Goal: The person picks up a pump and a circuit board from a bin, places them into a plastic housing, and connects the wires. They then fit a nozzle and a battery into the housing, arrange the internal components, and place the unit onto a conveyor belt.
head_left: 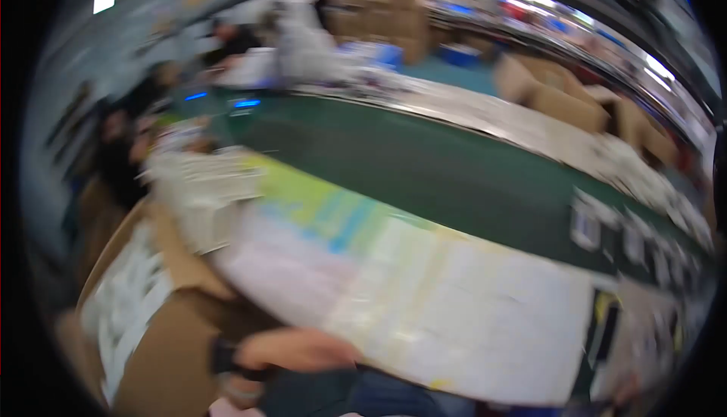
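Motion blur covers the whole view. My left hand (303, 349), with a dark band (223, 358) at the wrist, is low at the near edge of the worktop, in front of my dark clothing (333, 393). Its fingers are too smeared to show whether it holds anything. Just beyond it lie pale sheets (492, 303) on the worktop, with a yellow-green and blue section (326, 209) farther left. A skin-toned blur (627, 388) at the lower right may be my right hand; no fingers can be made out there.
Left of my hand stands an open cardboard box (178, 341) holding white items (125, 303). Whitish stacked pieces (204, 197) sit beyond it. A green conveyor belt (424, 174) runs behind, with small pale items (587, 224) on its right. Cardboard boxes (564, 106) stand across it. Blurred people (121, 144) are far left.
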`<state>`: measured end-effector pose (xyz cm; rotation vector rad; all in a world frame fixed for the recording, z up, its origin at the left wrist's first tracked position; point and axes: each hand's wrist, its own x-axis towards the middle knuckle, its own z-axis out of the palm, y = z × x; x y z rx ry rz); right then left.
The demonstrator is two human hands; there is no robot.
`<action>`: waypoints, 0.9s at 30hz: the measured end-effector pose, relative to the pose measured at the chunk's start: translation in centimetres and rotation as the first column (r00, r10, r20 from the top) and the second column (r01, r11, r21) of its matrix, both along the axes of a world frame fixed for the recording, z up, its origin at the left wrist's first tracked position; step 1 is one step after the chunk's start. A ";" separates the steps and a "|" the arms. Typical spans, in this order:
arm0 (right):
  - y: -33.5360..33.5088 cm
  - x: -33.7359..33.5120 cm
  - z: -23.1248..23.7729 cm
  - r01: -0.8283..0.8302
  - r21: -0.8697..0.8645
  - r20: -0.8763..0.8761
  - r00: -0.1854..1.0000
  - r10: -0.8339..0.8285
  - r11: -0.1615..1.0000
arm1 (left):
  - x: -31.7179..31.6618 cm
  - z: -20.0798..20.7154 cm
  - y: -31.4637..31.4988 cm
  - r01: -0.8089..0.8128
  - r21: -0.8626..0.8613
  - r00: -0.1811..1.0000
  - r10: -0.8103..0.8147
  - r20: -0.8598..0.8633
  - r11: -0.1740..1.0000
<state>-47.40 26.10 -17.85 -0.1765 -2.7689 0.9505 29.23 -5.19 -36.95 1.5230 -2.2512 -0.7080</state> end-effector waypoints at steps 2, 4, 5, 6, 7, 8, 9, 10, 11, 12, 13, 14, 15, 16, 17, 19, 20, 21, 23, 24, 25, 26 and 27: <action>-3.1 0.7 -0.9 -0.043 -0.029 -0.126 0.991 0.039 0.999 | 2.8 4.0 0.3 0.326 0.072 0.945 -0.323 -0.047 0.943; -5.5 1.6 -1.7 -0.101 -0.023 -0.251 0.964 0.092 0.995 | 6.2 7.3 -4.5 0.616 0.104 0.787 -0.607 -0.107 0.781; -5.6 2.3 -1.9 -0.149 -0.003 -0.302 0.943 0.141 0.989 | 6.8 8.5 -7.5 0.726 0.112 0.688 -0.713 -0.136 0.679; -1.4 4.2 -0.8 -0.138 0.088 -0.335 0.929 0.159 0.987 | 6.4 8.8 -11.1 0.816 0.108 0.578 -0.797 -0.176 0.568; -1.4 7.2 -0.8 -0.013 0.289 -0.351 0.929 0.118 0.957 | 6.0 9.7 -14.1 0.859 0.112 0.512 -0.843 -0.162 0.500; -1.0 10.2 -0.1 0.103 0.397 -0.361 0.931 0.052 0.912 | 5.9 10.9 -16.6 0.887 0.119 0.461 -0.874 -0.156 0.446; -1.9 13.3 1.3 0.149 0.441 -0.288 0.958 -0.018 0.885 | 6.0 12.3 -18.4 0.900 0.130 0.433 -0.890 -0.143 0.416; -0.2 16.3 2.2 0.207 0.439 -0.289 0.954 -0.081 0.874 | 5.6 13.4 -20.6 0.918 0.132 0.392 -0.908 -0.148 0.375; 1.0 19.5 3.5 0.256 0.383 -0.282 0.947 -0.151 0.887 | 4.9 14.2 -22.5 0.930 0.133 0.361 -0.920 -0.154 0.343; 4.9 21.4 2.2 0.234 0.375 -0.324 0.940 -0.110 0.897 | 4.1 15.1 -24.1 0.937 0.134 0.340 -0.927 -0.157 0.321; 6.4 23.6 2.4 0.265 0.333 -0.263 0.948 -0.181 0.905 | 3.6 16.2 -25.6 0.939 0.136 0.334 -0.930 -0.153 0.315; 7.2 25.3 2.3 0.289 0.287 -0.194 0.951 -0.240 0.913 | 3.1 17.2 -26.9 0.937 0.139 0.338 -0.930 -0.143 0.320; 7.4 26.9 1.9 0.327 0.249 -0.192 0.939 -0.284 0.912 | 2.7 18.2 -28.0 0.933 0.140 0.350 -0.928 -0.131 0.332; 6.9 28.2 1.7 0.364 0.211 -0.191 0.925 -0.327 0.907 | 2.1 19.3 -29.1 0.928 0.139 0.361 -0.925 -0.119 0.345; 6.0 29.1 1.3 0.345 0.096 -0.189 0.927 -0.323 0.934 | 1.5 20.1 -30.1 0.922 0.139 0.376 -0.920 -0.105 0.361; 3.7 29.4 0.3 0.293 0.069 -0.215 0.938 -0.272 0.954 | 0.5 22.0 -32.0 0.906 0.134 0.413 -0.908 -0.076 0.401; 2.1 29.4 -0.2 0.227 0.044 -0.249 0.946 -0.210 0.973 | 0.3 23.0 -32.8 0.895 0.131 0.436 -0.898 -0.059 0.426; -0.5 29.1 0.0 0.126 0.135 -0.293 0.953 -0.082 0.983 | 0.2 24.0 -33.6 0.880 0.128 0.465 -0.885 -0.036 0.457; -6.6 28.5 1.3 -0.080 0.260 -0.309 0.937 0.162 0.962 | 0.7 26.3 -34.6 0.842 0.118 0.529 -0.849 0.010 0.526; -8.6 28.1 1.6 -0.184 0.294 -0.294 0.916 0.272 0.938 | 0.8 27.2 -34.5 0.820 0.110 0.562 -0.827 0.028 0.561; -9.8 27.4 1.4 -0.191 0.287 -0.291 0.916 0.276 0.939 | 0.5 27.9 -35.0 0.802 0.098 0.588 -0.808 0.045 0.589; -11.0 27.2 1.4 -0.260 0.405 -0.213 0.906 0.367 0.877 | 0.2 28.9 -36.0 0.789 0.076 0.607 -0.792 0.063 0.610; -11.7 27.2 1.4 -0.328 0.510 -0.125 0.886 0.446 0.795 | -0.1 29.8 -37.0 0.775 0.053 0.626 -0.776 0.080 0.630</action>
